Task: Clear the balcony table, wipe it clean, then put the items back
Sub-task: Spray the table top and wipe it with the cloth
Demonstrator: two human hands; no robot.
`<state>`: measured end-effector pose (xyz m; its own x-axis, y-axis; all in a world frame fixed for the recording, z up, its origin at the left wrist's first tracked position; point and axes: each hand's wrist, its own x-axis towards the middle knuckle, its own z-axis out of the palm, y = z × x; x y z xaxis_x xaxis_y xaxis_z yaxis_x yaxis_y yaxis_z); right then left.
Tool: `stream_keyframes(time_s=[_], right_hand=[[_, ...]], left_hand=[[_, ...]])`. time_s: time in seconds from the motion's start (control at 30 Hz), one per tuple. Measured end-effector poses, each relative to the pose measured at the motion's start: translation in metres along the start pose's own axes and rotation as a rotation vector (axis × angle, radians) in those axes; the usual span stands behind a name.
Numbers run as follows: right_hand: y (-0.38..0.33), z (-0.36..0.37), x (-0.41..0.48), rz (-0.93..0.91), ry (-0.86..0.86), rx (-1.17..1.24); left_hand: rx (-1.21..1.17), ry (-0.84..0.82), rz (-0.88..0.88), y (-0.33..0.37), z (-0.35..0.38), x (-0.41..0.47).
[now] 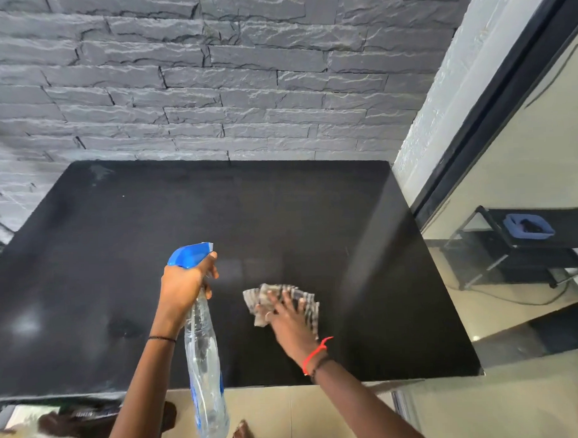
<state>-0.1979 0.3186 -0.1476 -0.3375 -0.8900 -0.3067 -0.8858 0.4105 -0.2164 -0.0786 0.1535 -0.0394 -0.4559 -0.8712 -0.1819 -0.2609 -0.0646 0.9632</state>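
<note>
A black balcony table (124,244) fills the middle of the view, its top bare apart from a cloth. My left hand (185,281) grips the neck of a clear spray bottle (204,359) with a blue trigger head, held above the table's front edge, nozzle pointing away from me. My right hand (289,318) lies flat with fingers spread on a crumpled grey striped cloth (300,293), pressing it onto the table right of centre. The cloth looks blurred.
A grey stone-brick wall (210,74) rises behind the table. A dark-framed glass door (508,145) stands at the right. Beige floor tiles (320,414) lie below the front edge, with a bare foot (243,436) and some items at the lower left (59,426).
</note>
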Motion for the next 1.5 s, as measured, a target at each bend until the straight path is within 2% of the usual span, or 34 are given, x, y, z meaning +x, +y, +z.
stream_keyframes(time_s=[0.07,0.13,0.23,0.3,0.37,0.43,0.5,0.57,0.7,0.8,0.87,0.93,1.0,1.03,1.1,1.17,1.3,1.4,1.5], right_hand=[[-0.030,0.015,-0.013,-0.078,-0.029,-0.016],[-0.043,0.029,-0.038,-0.166,0.095,-0.094],[-0.034,0.041,-0.079,-0.156,0.152,-0.153],[-0.011,0.038,-0.094,-0.096,0.160,-0.123],[0.015,0.033,-0.091,0.046,0.189,-0.101],[0.033,0.027,-0.068,0.144,0.061,-0.031],[0.031,0.015,-0.039,0.240,0.026,0.024],[0.013,0.000,-0.008,0.258,0.047,0.057],[-0.060,-0.005,0.035,0.184,0.069,0.013],[-0.128,0.007,0.045,0.107,0.015,-0.018],[-0.162,0.020,0.035,-0.008,0.080,-0.088],[-0.181,0.031,0.014,-0.050,0.065,-0.195],[-0.179,0.046,-0.005,-0.086,0.034,-0.200],[-0.171,0.054,-0.011,-0.098,0.075,-0.225],[-0.147,0.063,-0.016,-0.052,0.254,-0.250],[-0.117,0.061,-0.016,0.025,0.354,-0.204],[-0.063,0.030,0.013,0.291,0.235,-0.075],[-0.050,0.005,0.068,0.383,0.096,0.043],[-0.078,-0.021,0.122,0.375,0.069,0.112]], left_hand=[[-0.002,0.024,-0.002,-0.005,-0.013,-0.004],[0.005,0.033,0.004,-0.007,-0.025,-0.006],[-0.004,0.055,0.008,-0.010,-0.046,-0.005],[-0.009,0.056,0.011,-0.013,-0.058,-0.003],[-0.013,0.058,0.012,-0.015,-0.070,-0.002],[-0.008,0.063,0.014,-0.017,-0.086,0.000],[0.002,0.058,0.017,-0.019,-0.102,0.003],[0.012,0.053,0.015,-0.022,-0.114,0.007],[0.019,0.042,0.009,-0.024,-0.144,0.023],[0.031,0.031,0.015,-0.025,-0.164,0.039],[0.036,0.021,0.019,-0.024,-0.176,0.050],[0.032,0.018,0.018,-0.022,-0.186,0.061],[0.026,0.012,0.022,-0.020,-0.197,0.073],[0.025,0.007,0.028,-0.019,-0.202,0.079],[0.022,0.000,0.041,-0.019,-0.208,0.087],[0.020,-0.003,0.049,-0.019,-0.213,0.092],[0.022,-0.002,0.043,-0.020,-0.219,0.101],[0.033,-0.009,0.031,-0.022,-0.221,0.109],[0.029,-0.021,0.017,-0.023,-0.216,0.116]])
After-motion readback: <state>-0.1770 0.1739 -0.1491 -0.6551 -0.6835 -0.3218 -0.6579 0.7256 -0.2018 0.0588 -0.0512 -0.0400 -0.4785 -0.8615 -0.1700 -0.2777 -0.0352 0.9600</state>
